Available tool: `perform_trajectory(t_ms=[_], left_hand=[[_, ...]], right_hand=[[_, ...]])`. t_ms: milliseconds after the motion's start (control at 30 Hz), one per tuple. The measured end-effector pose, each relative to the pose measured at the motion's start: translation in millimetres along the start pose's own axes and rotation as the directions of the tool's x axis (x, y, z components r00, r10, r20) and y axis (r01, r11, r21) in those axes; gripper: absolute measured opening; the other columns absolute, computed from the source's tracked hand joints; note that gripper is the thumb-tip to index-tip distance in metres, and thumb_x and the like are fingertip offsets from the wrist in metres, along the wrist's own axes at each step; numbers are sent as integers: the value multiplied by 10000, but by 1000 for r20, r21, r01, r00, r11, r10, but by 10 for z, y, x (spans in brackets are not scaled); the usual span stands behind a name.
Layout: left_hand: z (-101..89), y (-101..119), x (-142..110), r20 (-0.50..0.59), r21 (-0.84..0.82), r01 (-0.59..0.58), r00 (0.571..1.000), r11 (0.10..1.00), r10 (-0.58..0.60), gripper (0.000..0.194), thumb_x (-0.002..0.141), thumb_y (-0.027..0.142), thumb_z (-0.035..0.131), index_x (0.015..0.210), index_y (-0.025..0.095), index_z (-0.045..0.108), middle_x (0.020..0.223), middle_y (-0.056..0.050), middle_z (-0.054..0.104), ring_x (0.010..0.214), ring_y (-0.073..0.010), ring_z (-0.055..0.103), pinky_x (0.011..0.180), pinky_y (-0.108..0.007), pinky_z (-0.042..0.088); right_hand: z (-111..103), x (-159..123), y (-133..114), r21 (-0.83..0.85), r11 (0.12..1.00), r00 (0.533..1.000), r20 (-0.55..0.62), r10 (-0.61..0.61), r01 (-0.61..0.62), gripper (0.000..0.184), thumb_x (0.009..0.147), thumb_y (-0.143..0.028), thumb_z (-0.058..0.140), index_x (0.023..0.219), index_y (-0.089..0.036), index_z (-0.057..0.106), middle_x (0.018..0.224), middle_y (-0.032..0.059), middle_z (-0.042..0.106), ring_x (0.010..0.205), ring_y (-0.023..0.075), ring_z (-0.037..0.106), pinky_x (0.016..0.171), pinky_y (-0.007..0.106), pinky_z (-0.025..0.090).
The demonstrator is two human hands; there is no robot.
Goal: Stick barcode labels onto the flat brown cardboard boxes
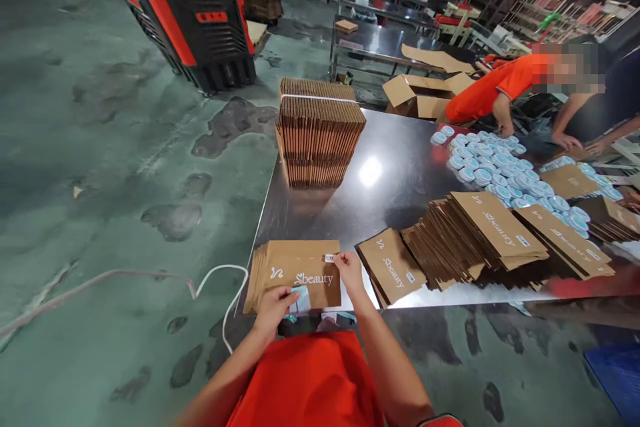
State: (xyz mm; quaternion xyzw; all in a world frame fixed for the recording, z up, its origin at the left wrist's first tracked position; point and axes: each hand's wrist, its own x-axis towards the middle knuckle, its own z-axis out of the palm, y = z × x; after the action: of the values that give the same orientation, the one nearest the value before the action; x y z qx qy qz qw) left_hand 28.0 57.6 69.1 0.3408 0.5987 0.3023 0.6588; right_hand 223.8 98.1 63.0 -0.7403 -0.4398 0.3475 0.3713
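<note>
A stack of flat brown cardboard mailers [287,260] printed "beauty" lies fanned out at the table's near left corner. My left hand [273,309] is closed on a small pale-blue sheet [301,300], thumb on top, above the lower edge of the top mailer. The fingers of my right hand [350,270] are pinched at a small white sticker [329,258] with dark print, by the mailer's upper right edge. Whether the sticker is fully against the cardboard, I cannot tell. To the right, another pile of mailers [393,267] carries similar white stickers.
A strapped bundle of folded cardboard [320,133] stands on the metal table [395,173]. More mailers [500,227] and many round pale-blue tins [500,167] lie to the right. A co-worker in orange [490,90] leans over the far side. A white cable [220,268] hangs by the left edge.
</note>
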Motion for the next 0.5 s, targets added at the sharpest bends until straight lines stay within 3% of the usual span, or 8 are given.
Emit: perform_trajectory(t_ms=[333,500], left_hand=[[-32,-119,82,-17,-16,36,999,999,-36,406,474,524,748,521,161,570,461,66,461,428,-80,413,433,-207,335],[-32,-132,97,-14,-6,45,999,999,-45,430,457,544,752,517,160,569,445,63,458,410,-81,407,420,-213,331]], right_hand=[[53,42,28,-192,979,998,-5,-67,65,192,727,-199,549,536,-190,568,610,27,593,704,190,556,690,283,414],[88,12,9,-335,939,995,-33,-91,75,177,759,-170,520,595,-180,584,720,56,606,755,191,567,723,281,419]])
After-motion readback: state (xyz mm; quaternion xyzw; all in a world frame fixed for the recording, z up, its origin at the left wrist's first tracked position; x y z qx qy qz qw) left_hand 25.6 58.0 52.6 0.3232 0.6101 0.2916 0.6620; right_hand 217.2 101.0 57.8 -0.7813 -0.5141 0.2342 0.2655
